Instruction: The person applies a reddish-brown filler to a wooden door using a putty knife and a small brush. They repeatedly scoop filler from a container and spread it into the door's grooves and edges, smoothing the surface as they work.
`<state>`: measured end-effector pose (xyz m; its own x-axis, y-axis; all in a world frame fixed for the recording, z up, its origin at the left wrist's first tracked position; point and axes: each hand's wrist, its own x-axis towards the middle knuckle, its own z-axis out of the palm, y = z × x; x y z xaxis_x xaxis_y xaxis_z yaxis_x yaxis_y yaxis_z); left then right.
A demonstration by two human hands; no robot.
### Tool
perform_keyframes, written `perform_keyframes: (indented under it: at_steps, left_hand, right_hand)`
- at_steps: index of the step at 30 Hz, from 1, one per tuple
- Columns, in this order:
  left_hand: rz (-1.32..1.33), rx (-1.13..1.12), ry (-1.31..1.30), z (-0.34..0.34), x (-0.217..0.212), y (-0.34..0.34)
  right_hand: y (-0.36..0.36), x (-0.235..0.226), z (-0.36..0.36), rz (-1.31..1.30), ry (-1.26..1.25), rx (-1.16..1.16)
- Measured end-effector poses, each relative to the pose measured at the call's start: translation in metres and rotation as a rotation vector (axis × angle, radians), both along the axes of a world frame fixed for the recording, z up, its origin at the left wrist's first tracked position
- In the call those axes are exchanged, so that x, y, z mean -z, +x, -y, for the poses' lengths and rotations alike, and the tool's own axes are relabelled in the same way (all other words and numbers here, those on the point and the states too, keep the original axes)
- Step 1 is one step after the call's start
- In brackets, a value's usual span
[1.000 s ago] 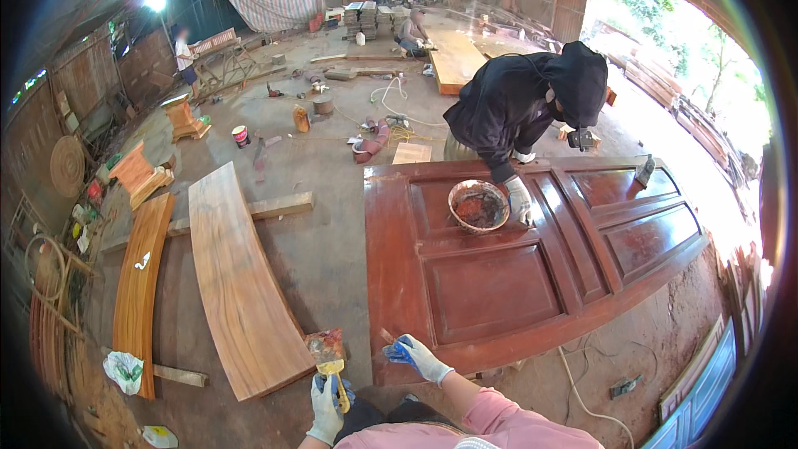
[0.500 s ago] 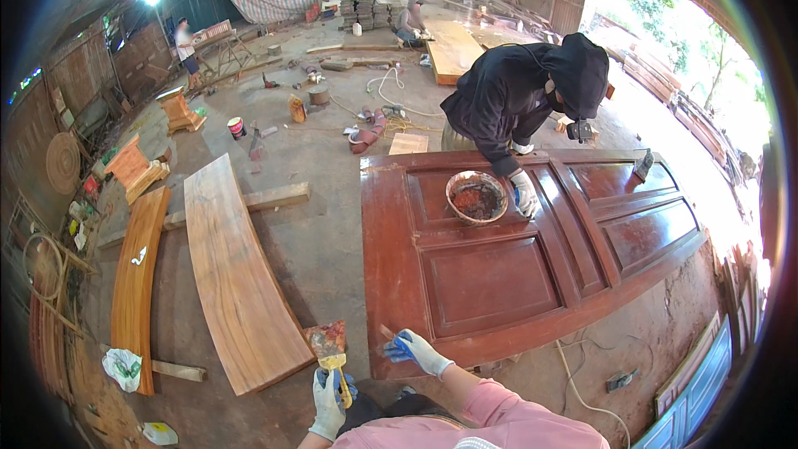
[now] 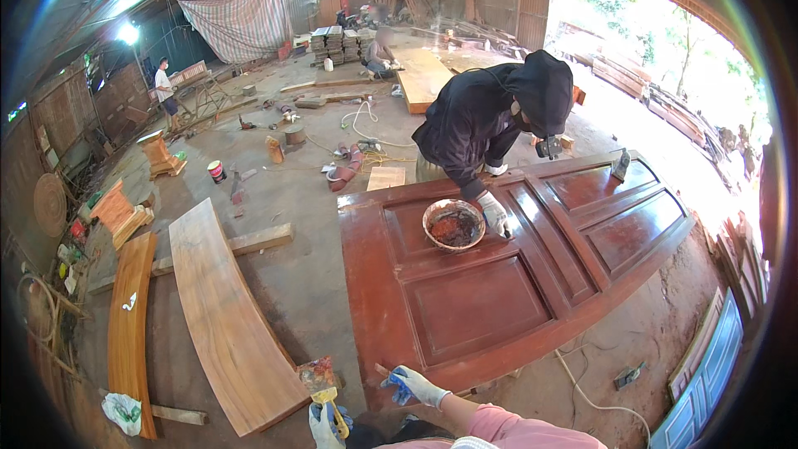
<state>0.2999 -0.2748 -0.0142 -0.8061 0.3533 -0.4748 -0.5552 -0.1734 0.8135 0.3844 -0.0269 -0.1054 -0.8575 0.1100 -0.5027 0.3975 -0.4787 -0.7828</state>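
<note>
My left hand (image 3: 324,427), in a white glove with blue patches, is closed around the yellow handle of a broad scraper (image 3: 317,374). Reddish-brown smears cover its square blade, which points away from me beside the end of a pale plank. My gloved right hand (image 3: 417,387) hovers over the near left corner of a red-brown panelled door (image 3: 478,309). A small thin brown piece (image 3: 381,370) pokes out from its fingers; its kind is unclear. On the door stands a bowl of dark reddish paste (image 3: 453,225). Beside the bowl, a co-worker's gloved hand (image 3: 496,214) touches the door.
A co-worker in dark clothes (image 3: 470,120) bends over the door's far side. To my left, two curved planks (image 3: 229,316) lie across a wooden bar (image 3: 264,239). A cable (image 3: 594,399) runs along the floor at right, near a blue panel (image 3: 702,374). Two more people are farther back.
The view has tilted upward, so my hands appear lower in it. Both still grip the same things. The co-worker's hand has shifted slightly beside the bowl.
</note>
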Motion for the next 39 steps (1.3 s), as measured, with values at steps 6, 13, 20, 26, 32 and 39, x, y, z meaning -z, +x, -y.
perform_keyframes:
  at_steps: [6,13,20,26,32,39]
  left_hand:
    - [0.054,-0.057,0.048,-0.01,-0.012,0.004]
    - [0.04,-0.007,0.064,-0.008,0.011,-0.007]
    - [0.045,-0.021,0.033,-0.009,0.02,-0.011]
    - [0.034,-0.009,0.052,-0.02,0.009,-0.007]
    - [0.025,0.024,0.035,-0.027,0.002,-0.004]
    - [0.042,-0.005,0.013,-0.023,0.006,-0.005]
  right_hand:
    - [-0.005,0.009,0.002,-0.041,-0.033,0.06]
    - [-0.002,0.022,0.002,-0.046,-0.073,0.091]
    - [-0.002,0.016,0.009,-0.046,-0.045,0.126]
    - [-0.003,0.03,0.011,-0.053,-0.029,0.142]
    - [-0.002,0.021,0.009,-0.048,0.031,0.149]
    - [-0.003,0.021,0.009,-0.057,0.009,0.129]
